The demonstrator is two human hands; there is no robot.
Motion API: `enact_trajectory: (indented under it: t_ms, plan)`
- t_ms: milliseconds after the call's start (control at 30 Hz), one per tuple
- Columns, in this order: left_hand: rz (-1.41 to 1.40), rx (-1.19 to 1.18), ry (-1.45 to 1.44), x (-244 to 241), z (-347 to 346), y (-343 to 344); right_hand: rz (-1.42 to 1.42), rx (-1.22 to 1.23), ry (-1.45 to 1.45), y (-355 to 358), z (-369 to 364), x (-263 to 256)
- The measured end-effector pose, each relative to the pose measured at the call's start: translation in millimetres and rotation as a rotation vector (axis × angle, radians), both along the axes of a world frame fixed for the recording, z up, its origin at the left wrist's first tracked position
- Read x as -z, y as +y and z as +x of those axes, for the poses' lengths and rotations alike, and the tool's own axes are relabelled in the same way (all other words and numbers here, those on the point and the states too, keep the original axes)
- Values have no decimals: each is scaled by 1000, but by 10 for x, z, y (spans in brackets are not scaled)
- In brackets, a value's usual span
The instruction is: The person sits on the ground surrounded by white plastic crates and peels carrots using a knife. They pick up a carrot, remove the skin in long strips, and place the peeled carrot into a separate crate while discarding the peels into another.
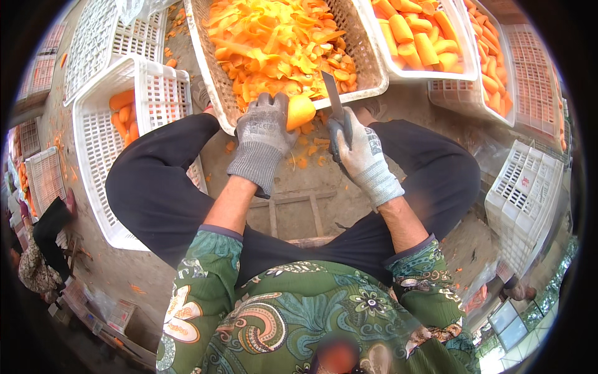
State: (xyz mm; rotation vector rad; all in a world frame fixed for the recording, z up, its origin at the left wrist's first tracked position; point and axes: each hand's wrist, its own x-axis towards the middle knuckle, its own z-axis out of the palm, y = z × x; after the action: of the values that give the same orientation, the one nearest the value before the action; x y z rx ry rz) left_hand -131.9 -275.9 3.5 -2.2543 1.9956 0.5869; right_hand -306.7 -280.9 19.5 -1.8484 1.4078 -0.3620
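My left hand (264, 128), in a grey knit work glove, grips a thick orange carrot (300, 112) over the near rim of a white plastic crate (364, 93). The crate holds a heap of carrot peelings (266, 42) and cut carrot ends (343, 70). My right hand (352, 145), in a pale glove with dark coated fingers, is closed around the handle of a knife. Its flat dark blade (332, 91) points up and away, just right of the carrot and apart from it. The fingertips of my left hand are partly hidden.
Crates of peeled carrots (413, 42) stand at the upper right. A white crate (105, 154) with several carrots (124, 112) is beside my left knee. Upturned-looking white crates (523, 187) stand at the right. Another person (42, 252) sits at the far left. Scraps lie on the floor.
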Motion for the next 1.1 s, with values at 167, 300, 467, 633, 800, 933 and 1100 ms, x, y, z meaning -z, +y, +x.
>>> enact_trajectory:
  t_ms: [167, 300, 467, 633, 800, 933, 1100]
  plan:
    - [74, 29, -10, 57, -52, -58, -32, -103, 191, 42, 74, 68]
    - [90, 25, -4, 77, -42, -79, 60, -175, 293, 35, 114, 136]
    - [97, 29, 15, 85, -7, -79, -23, -179, 308, 55, 156, 134]
    - [102, 26, 42, 59, -19, -73, 9, -215, 378, 29, 175, 121]
    - [82, 41, 62, 68, -43, -84, 138, -286, 437, -212, 216, 204]
    - [45, 11, 90, 124, -12, -55, 164, -318, 444, -230, 260, 367]
    - [86, -674, 1468, 150, 310, -165, 1, -78, 75, -211, 248, 324]
